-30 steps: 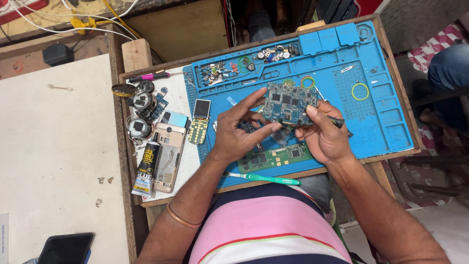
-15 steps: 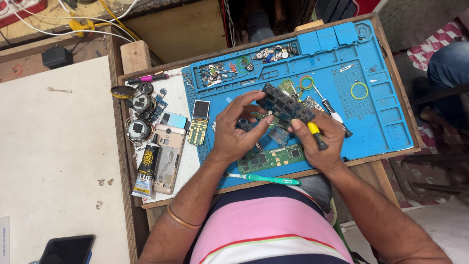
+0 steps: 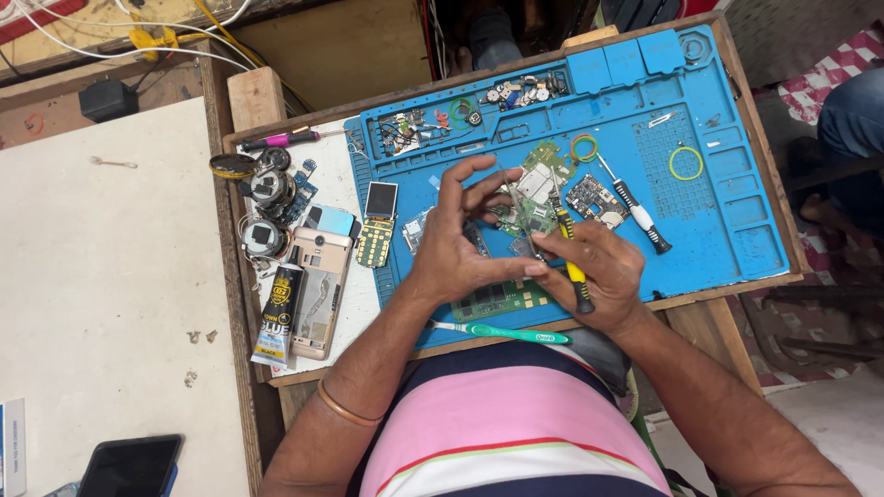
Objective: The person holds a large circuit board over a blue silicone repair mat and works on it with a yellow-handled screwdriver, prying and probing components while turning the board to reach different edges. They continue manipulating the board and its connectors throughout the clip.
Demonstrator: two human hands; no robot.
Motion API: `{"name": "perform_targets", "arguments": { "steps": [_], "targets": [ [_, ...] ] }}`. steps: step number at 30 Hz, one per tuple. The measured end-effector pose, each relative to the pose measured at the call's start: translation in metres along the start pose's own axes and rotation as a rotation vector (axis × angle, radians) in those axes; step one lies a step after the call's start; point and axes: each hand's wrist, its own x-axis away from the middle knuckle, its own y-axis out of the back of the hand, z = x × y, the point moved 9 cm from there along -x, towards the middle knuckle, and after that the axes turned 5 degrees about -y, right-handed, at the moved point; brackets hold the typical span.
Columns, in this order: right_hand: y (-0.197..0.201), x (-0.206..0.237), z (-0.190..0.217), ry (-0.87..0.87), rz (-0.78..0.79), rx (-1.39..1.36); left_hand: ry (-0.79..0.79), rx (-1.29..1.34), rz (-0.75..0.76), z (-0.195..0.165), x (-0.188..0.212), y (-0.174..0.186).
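Seen from the head camera, a person works over a blue repair mat on a wooden table. The left hand, fingers spread and half open, pinches a small green circuit board just above the mat. The right hand is closed around a yellow-handled screwdriver, its tip touching the board. A green toothbrush lies at the mat's near edge.

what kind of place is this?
Likely a small phone repair bench. A blue silicone work mat holds loose parts, the hands work a green circuit board with a yellow-handled screwdriver, and opened phones lie beside it.
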Motion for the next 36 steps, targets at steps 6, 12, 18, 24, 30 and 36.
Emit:
{"name": "perform_targets", "arguments": {
  "steps": [6, 12, 18, 24, 30, 36],
  "targets": [
    [-0.003, -0.001, 0.002, 0.008, -0.009, 0.029, 0.041, 0.305, -0.044, 0.007, -0.001, 0.002],
    [-0.002, -0.002, 0.000, -0.012, 0.005, 0.012, 0.103, 0.667, 0.032, 0.012, -0.003, -0.004],
    [0.000, 0.001, -0.006, -0.026, -0.005, -0.008, 0.118, 0.640, 0.187, 0.016, 0.000, -0.021],
    [0.001, 0.003, -0.007, -0.022, -0.043, 0.045, 0.137, 0.641, 0.220, 0.025, 0.003, -0.026],
    [-0.001, 0.002, -0.004, 0.008, -0.045, 0.070, 0.211, 0.618, 0.213, 0.030, 0.004, -0.024],
    [-0.003, 0.002, -0.005, 0.002, -0.023, 0.076, 0.144, 0.515, 0.216, 0.023, 0.003, -0.022]
  ]
}}
